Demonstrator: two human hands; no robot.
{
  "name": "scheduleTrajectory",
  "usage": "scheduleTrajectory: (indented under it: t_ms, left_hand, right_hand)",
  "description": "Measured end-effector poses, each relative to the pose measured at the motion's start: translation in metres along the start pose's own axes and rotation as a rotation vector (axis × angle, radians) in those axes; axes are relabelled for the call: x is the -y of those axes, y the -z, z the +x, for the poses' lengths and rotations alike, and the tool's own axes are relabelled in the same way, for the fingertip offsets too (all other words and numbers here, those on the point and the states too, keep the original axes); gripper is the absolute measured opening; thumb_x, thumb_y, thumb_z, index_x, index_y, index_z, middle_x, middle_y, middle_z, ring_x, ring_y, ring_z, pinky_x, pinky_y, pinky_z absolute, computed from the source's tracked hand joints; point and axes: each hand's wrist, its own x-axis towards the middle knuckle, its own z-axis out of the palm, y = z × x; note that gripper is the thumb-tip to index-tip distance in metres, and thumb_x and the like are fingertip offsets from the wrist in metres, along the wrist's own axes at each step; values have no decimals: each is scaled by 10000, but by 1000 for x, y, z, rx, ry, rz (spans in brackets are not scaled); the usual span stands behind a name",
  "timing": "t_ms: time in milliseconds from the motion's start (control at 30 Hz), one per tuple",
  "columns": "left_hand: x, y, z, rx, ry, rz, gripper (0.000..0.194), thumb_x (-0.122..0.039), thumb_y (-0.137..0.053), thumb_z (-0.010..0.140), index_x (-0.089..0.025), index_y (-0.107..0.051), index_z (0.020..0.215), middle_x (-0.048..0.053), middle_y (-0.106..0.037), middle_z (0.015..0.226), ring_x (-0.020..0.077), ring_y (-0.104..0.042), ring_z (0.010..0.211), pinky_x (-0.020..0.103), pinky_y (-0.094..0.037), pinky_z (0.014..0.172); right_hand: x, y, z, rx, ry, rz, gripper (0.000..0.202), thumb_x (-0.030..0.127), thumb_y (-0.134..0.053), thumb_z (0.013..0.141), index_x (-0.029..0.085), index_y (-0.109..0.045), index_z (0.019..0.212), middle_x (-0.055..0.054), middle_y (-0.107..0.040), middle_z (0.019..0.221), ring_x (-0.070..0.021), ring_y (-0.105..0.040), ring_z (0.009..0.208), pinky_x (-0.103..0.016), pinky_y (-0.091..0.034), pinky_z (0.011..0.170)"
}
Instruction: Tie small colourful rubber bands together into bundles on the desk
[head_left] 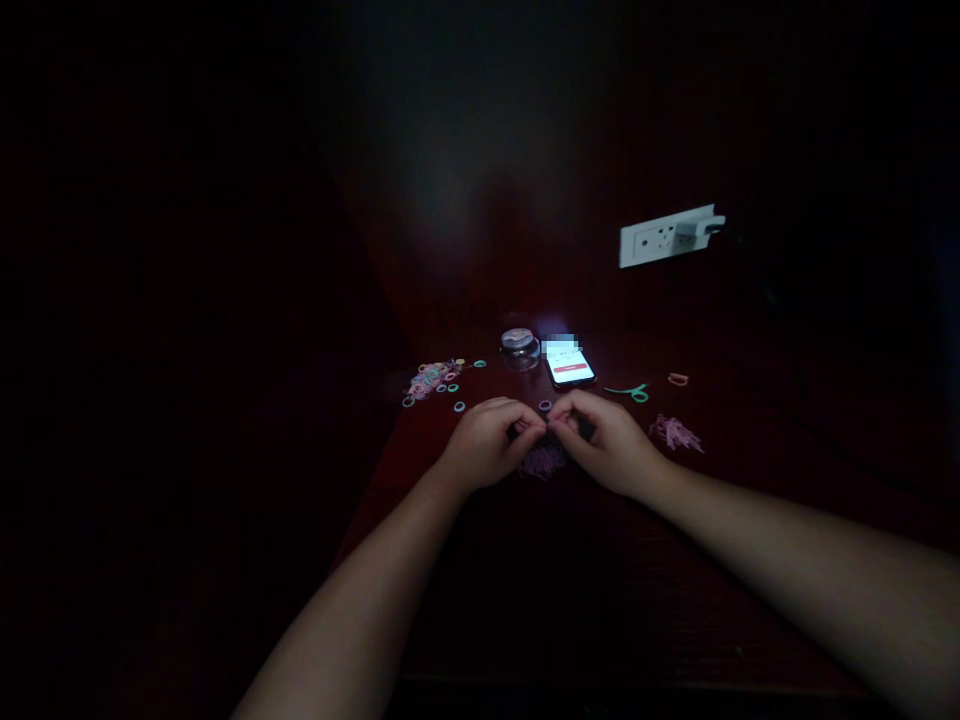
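My left hand (496, 440) and my right hand (600, 437) meet fingertip to fingertip over the dark red table. Both are pinched closed, and whatever lies between the fingertips is too small and dark to make out. Just below them is a small heap of purple strands (541, 461), partly in shadow. A pale ring (545, 406) sits just beyond the fingertips. Past my right hand lie another bundle of pink-purple strands (677, 433) and a pair of small scissors with green handles (634, 393).
At the left is a pile of colourful rings and strands (431, 381), with several loose rings around it. A lidded clear jar (519, 345) stands behind, beside a lit phone (570, 362). An orange piece (678, 380) lies at right. The wall holds a socket panel (664, 238) with a plug.
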Motion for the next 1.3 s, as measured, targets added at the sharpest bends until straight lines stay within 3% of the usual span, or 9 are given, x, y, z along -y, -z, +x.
scheduleTrajectory:
  t_ms: [133, 400, 1067, 1300]
  left_hand:
    - [2, -1, 0, -8, 0, 7, 84, -221, -588, 872, -189, -654, 830, 9, -660, 771, 139, -582, 733, 271, -463, 700]
    - [0, -2, -2, -156, 14, -39, 69, -218, -594, 854, -179, -648, 837, 16, -655, 761, 132, -594, 722, 261, -474, 676]
    - [0, -2, -3, -99, -16, -86, 148, -206, -644, 810, -187, -650, 957, 27, -663, 851, 144, -605, 783, 280, -501, 705]
    - [1, 0, -3, -52, -84, -118, 176, -216, -626, 834, -184, -639, 1007, 36, -683, 925, 122, -621, 793, 262, -515, 727]
  right_hand:
    - [-1, 0, 0, 4, 6, -4, 59, 201, -534, 874, 194, -575, 832, 7, -545, 685, -128, -495, 615, -253, -393, 564]
    - [2, 2, 1, 24, -12, -8, 66, 178, -531, 858, 185, -572, 806, 11, -528, 657, -126, -476, 588, -253, -376, 546]
    - [2, 3, 0, 23, -32, -11, 76, 190, -529, 861, 183, -573, 800, 9, -545, 666, -125, -488, 602, -240, -373, 540]
    - [0, 3, 0, 41, -36, 5, 79, 212, -531, 864, 179, -588, 818, -6, -577, 709, -131, -508, 630, -252, -399, 578]
